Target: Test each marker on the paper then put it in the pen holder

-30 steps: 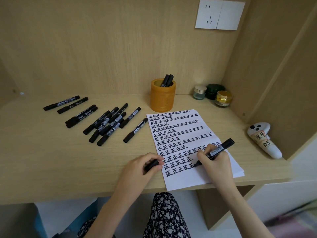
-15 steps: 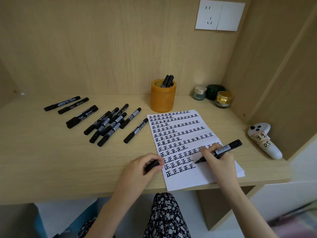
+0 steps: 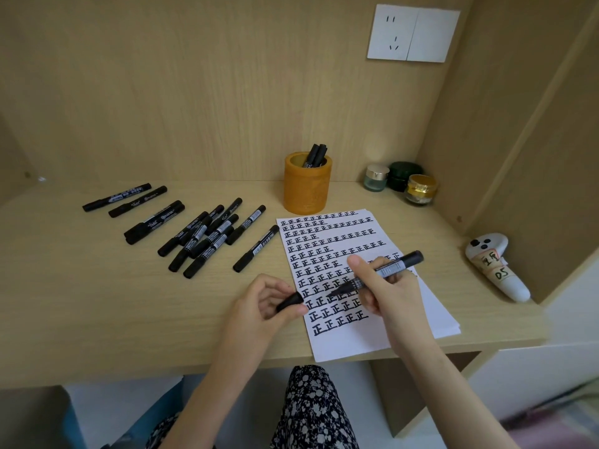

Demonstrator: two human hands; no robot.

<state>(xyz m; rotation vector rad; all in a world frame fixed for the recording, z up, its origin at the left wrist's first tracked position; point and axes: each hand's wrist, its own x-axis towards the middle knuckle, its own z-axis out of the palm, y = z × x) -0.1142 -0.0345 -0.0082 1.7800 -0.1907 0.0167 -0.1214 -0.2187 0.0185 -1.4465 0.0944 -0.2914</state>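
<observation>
My right hand [image 3: 387, 294] grips an uncapped black marker [image 3: 393, 268] above the white paper [image 3: 353, 341], its tip pointing left toward the cap. My left hand [image 3: 264, 306] pinches the black cap [image 3: 289, 302] at the paper's left edge, a short gap from the tip. The paper is covered with rows of black written characters. An orange pen holder [image 3: 307, 186] stands behind the paper with two black markers in it. Several capped black markers [image 3: 201, 236] lie on the desk to the left.
Three small jars [image 3: 400, 183] stand at the back right corner. A white handheld controller [image 3: 496, 270] with a handwritten label lies at the right by the side panel. The desk's front edge runs just below my hands. A wall socket [image 3: 413, 33] is above.
My right hand lifted the marker off the paper and swung it left, tip toward the cap. My left hand raised the cap slightly to meet it.
</observation>
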